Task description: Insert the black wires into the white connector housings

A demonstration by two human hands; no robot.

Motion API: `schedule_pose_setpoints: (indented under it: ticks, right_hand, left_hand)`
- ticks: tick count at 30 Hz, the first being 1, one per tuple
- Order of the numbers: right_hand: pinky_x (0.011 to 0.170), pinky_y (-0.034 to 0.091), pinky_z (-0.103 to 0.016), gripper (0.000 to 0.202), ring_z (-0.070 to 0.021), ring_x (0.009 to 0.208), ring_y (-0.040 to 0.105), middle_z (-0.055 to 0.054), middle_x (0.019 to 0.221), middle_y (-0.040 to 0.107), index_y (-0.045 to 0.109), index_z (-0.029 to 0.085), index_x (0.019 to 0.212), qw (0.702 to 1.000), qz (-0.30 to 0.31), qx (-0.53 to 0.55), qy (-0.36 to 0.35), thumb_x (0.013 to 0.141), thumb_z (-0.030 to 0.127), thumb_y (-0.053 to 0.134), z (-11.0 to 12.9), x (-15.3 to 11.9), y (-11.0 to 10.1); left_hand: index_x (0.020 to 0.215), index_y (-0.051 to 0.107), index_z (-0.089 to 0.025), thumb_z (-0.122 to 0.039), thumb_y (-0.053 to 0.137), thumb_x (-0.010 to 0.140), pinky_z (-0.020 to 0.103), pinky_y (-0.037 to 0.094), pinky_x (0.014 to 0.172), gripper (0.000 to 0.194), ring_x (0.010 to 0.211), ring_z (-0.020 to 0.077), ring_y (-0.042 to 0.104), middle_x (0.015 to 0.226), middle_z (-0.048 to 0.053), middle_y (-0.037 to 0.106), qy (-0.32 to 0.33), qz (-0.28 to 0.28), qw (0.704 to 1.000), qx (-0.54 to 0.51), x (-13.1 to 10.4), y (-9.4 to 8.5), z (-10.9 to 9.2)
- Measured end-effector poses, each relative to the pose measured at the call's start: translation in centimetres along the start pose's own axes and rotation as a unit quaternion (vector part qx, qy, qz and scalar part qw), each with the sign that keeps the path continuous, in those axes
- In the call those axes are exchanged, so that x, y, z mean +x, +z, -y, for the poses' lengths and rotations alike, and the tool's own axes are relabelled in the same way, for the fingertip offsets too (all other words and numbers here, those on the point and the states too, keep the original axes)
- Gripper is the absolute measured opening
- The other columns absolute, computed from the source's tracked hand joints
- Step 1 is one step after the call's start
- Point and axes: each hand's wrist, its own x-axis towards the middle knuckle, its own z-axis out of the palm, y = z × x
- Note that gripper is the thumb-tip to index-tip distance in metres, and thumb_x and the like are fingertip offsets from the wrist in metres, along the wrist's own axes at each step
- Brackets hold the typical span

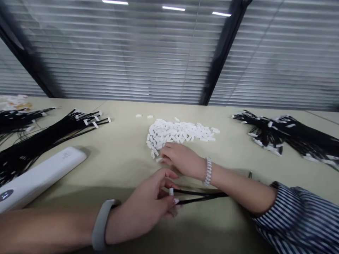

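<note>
Thin black cables (190,192) with a small white rectangular connector (171,191), pinched by the left hand (144,204), extend over the pale yellowish worktop (119,151), while the right hand (182,158), fingers curled, borders a heap of white plastic pieces (177,131), its grip indiscernible.

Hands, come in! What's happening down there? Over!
Left hand: holding black cables by their white end piece. Right hand: at near edge of white pile. Right forearm hiding part of the cables. Over.
</note>
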Motion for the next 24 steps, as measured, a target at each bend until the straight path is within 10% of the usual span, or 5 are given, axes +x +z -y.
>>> schedule_pose_setpoints:
  ticks: [10,24]
  right_hand:
    - [0.069,0.045,-0.020,0.016,-0.0064,0.074,0.055,0.002,0.081,0.059,0.060,0.018,0.084,0.951,0.015,0.302,0.057,0.070,0.025,0.059,1.1,-3.5,-5.4]
    - [0.068,0.046,-0.017,0.019,-0.0051,0.073,0.058,0.005,0.081,0.064,0.065,0.020,0.088,0.967,0.023,0.254,0.028,0.071,0.023,0.058,1.3,-3.5,-5.4]
  left_hand:
    - [0.093,0.046,-0.019,-0.023,0.052,0.076,0.018,0.043,0.049,0.019,0.063,0.0093,0.055,0.075,-0.001,0.053,-0.015,0.018,0.999,0.043,0.3,-0.9,-1.4]
    - [0.085,0.053,-0.015,-0.026,0.050,0.079,0.019,0.046,0.059,0.013,0.062,0.0084,0.053,0.069,0.000,0.057,0.042,-0.004,0.995,0.088,0.1,-1.1,-1.1]
